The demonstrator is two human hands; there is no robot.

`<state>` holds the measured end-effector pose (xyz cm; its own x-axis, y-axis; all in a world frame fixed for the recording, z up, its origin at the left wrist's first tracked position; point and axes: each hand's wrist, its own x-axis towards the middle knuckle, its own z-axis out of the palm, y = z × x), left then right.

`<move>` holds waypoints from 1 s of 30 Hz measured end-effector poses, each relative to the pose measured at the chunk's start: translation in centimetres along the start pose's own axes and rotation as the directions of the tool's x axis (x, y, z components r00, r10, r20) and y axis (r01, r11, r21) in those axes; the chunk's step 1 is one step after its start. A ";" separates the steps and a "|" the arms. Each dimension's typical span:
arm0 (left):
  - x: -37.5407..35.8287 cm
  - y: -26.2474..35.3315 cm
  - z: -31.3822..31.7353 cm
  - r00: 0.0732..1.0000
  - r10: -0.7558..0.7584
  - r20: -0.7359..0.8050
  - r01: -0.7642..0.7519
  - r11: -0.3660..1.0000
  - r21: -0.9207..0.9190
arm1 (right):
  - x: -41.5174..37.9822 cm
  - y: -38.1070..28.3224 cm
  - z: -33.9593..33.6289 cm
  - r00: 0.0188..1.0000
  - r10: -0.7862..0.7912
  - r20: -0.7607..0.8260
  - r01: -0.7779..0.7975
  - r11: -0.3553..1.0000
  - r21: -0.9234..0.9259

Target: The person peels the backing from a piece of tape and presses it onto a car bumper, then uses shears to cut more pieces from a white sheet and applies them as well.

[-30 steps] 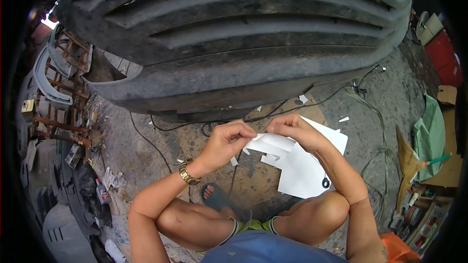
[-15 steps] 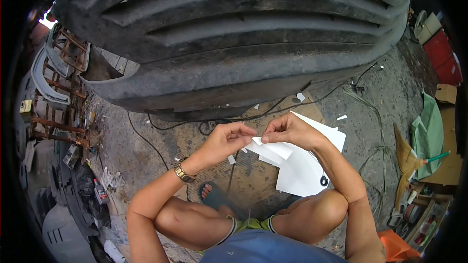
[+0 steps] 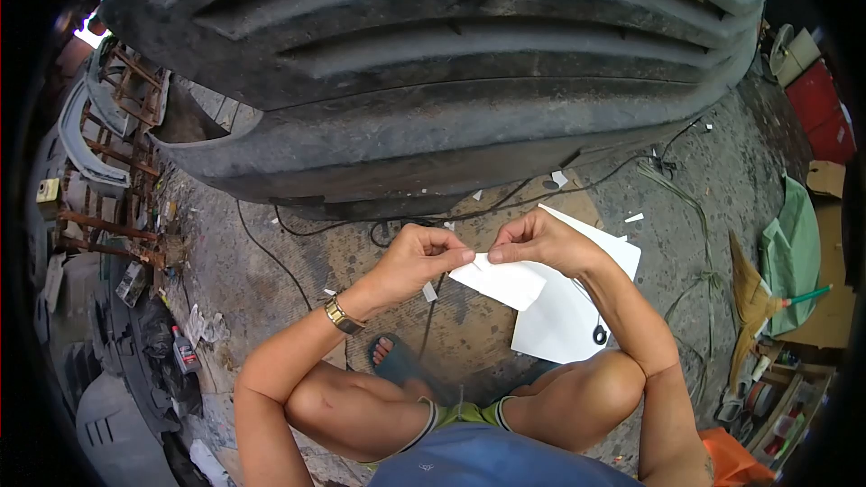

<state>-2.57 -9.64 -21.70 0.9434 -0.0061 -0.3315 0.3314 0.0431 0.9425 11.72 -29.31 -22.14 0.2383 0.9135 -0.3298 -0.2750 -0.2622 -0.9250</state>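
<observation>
A small piece of white paper (image 3: 502, 284) is held up between my two hands, above my lap. My left hand (image 3: 417, 259) pinches its left corner between thumb and fingers. On the upper edge, close beside, my right hand (image 3: 539, 243) grips it the same way, with the fingertips nearly meeting. Below and to the right lie larger white sheets (image 3: 564, 317), partly covered by my right forearm. A black ring-shaped handle (image 3: 600, 335) rests on them; what it belongs to is mostly hidden.
A large dark slatted bumper (image 3: 433, 144) stands in front of me. Black cable (image 3: 311, 236) and paper scraps (image 3: 559, 179) lie around the cardboard (image 3: 379, 261). A broom (image 3: 750, 293) and green sack (image 3: 794, 233) are at the right, a bottle (image 3: 186, 353) at the left.
The paper, which showed a folded-over flap, now faces me flatter and more opened out. My hands have barely shifted, with the fingertips slightly farther apart.
</observation>
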 end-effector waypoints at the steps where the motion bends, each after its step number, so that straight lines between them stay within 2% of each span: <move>1: 0.0 0.1 0.0 1.000 -0.001 0.008 0.001 1.000 -0.009 | 0.0 0.0 -0.1 1.000 0.019 0.013 -0.019 1.000 0.002; 9: -0.1 -0.1 0.0 0.999 0.013 0.037 -0.014 1.000 0.010 | 0.1 0.4 0.0 0.998 0.023 0.051 -0.022 0.999 -0.038; 11: -0.3 -0.1 -0.2 1.000 0.018 -0.014 -0.017 0.999 0.045 | 0.3 0.8 -0.2 1.000 0.018 0.006 -0.019 0.997 0.074; 15: -0.5 0.3 -0.1 0.998 0.022 -0.055 -0.020 0.999 0.044 | 0.2 0.4 0.3 0.999 -0.051 -0.013 0.051 0.998 0.036; 17: -0.5 0.4 0.0 0.997 0.043 -0.066 -0.037 0.994 0.100 | 0.2 0.5 0.4 0.996 -0.087 0.005 0.087 0.996 0.003; 23: -0.7 0.3 0.1 0.991 0.112 -0.070 -0.102 0.987 0.127 | 0.1 0.3 0.4 0.995 -0.098 -0.004 0.098 0.995 0.012; 30: -1.0 0.1 0.3 0.990 0.119 -0.076 -0.108 0.985 0.135 | -0.1 0.4 0.3 0.995 -0.096 0.023 0.096 0.995 0.021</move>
<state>-3.48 -9.97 -21.22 0.9727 0.0753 -0.2196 0.2260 -0.0919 0.9698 11.33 -29.40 -22.41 0.2422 0.9414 -0.2345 -0.2706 -0.1666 -0.9482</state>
